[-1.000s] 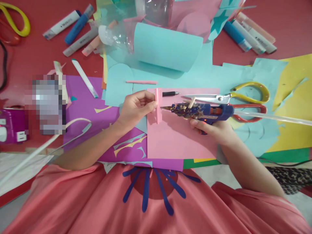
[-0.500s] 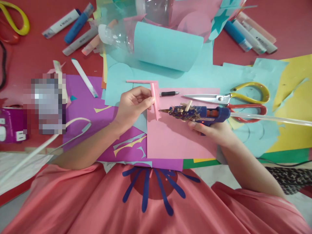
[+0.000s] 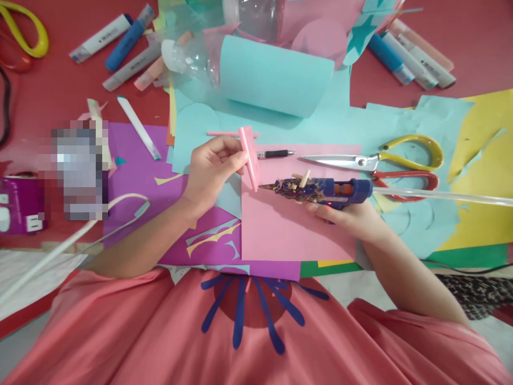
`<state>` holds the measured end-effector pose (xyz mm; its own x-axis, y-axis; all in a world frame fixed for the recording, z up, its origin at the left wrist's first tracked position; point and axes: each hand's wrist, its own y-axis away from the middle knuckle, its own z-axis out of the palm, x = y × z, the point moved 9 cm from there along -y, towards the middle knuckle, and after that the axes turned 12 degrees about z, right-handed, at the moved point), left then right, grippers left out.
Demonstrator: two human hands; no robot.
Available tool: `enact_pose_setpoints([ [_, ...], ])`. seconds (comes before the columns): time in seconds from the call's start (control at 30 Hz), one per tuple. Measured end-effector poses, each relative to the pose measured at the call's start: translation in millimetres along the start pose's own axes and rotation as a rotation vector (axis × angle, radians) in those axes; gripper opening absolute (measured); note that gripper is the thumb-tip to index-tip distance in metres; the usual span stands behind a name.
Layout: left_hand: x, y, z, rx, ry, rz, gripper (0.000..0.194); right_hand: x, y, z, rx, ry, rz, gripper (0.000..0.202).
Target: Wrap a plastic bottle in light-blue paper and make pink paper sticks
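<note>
My left hand (image 3: 214, 171) pinches a small rolled piece of pink paper (image 3: 250, 155), its loose edge facing right. In my right hand (image 3: 348, 216) is a blue hot glue gun (image 3: 320, 190), its nozzle caked with debris and a clear glue stick (image 3: 441, 196) running out of its back. The nozzle tip is at the lower end of the paper roll; whether they touch I cannot tell. Beneath lies a flat pink sheet (image 3: 296, 230). A thin pink paper roll (image 3: 222, 133) rests behind my left hand, and a black pen (image 3: 276, 154) lies just right of it.
Scissors (image 3: 356, 162) with yellow and red handles lie behind the glue gun. A plastic bottle wrapped in light blue paper (image 3: 276, 75) lies at the back. Markers (image 3: 132, 64) are at the back left, more markers (image 3: 417, 53) at the back right. Paper scraps (image 3: 212, 240) lie near my left forearm.
My left hand has moved slightly left and tilted the pink paper roll, its top now leaning left. The glue gun has shifted a little left and down, staying at the roll's lower end.
</note>
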<state>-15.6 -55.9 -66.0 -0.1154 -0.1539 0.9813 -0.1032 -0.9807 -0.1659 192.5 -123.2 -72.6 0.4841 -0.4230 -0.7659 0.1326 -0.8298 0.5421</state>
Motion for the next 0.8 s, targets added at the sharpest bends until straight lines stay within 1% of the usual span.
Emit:
enact_pose_setpoints([
  [0.2,0.5,-0.3,-1.5,0.002,0.022,0.024,0.007,-2.2,0.7,-0.1,0.006,0.019,-0.037,0.032],
  [0.33,-0.8,1.2,0.3,-0.002,0.027,-0.016,0.007,0.3,-0.3,-0.9,0.014,0.034,-0.014,0.032],
  [0.5,-2.7,3.0,1.7,0.003,-0.004,-0.075,0.009,-0.4,-0.6,-2.8,0.042,0.025,-0.007,0.037],
  [0.7,-2.0,4.8,6.9,-0.023,0.028,-0.099,0.008,-3.2,-0.4,-4.4,0.056,-0.011,-0.002,0.034],
  [0.8,-2.1,5.7,9.6,-0.035,0.044,-0.112,0.008,-6.6,0.1,-4.1,0.047,-0.03,-0.017,0.029],
])
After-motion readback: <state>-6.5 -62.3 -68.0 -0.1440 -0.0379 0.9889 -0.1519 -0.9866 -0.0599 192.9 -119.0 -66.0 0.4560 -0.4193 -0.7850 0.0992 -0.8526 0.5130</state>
